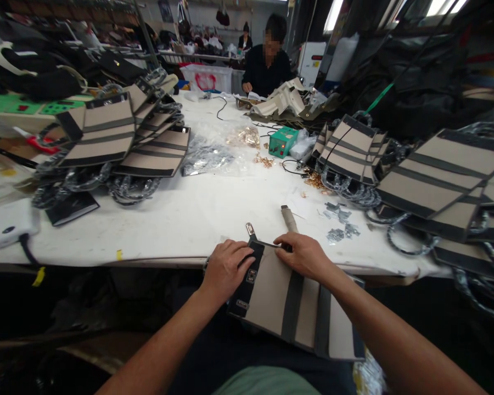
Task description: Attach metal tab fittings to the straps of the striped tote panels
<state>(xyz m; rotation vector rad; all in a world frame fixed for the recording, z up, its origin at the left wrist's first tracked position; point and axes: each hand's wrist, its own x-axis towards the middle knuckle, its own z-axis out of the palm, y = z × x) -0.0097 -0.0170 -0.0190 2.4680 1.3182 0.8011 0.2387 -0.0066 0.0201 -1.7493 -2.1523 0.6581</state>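
A beige handbag with dark bands lies tilted across my lap, its far edge against the front of the table. Along its left end runs a black strip with small metal fittings, and a strap tab with a metal plate sticks out beyond the far corner. My left hand grips that corner, fingers over the black strip. At the far edge, my right hand pinches the rim between thumb and bent fingers. Just past it lies a tool with a wrapped grip; part of it is hidden behind the hand.
Similar bags with plastic-wrapped handles are piled at left and right. A green box stands on the white table, near gold-coloured fittings and grey scraps. A co-worker sits across the table.
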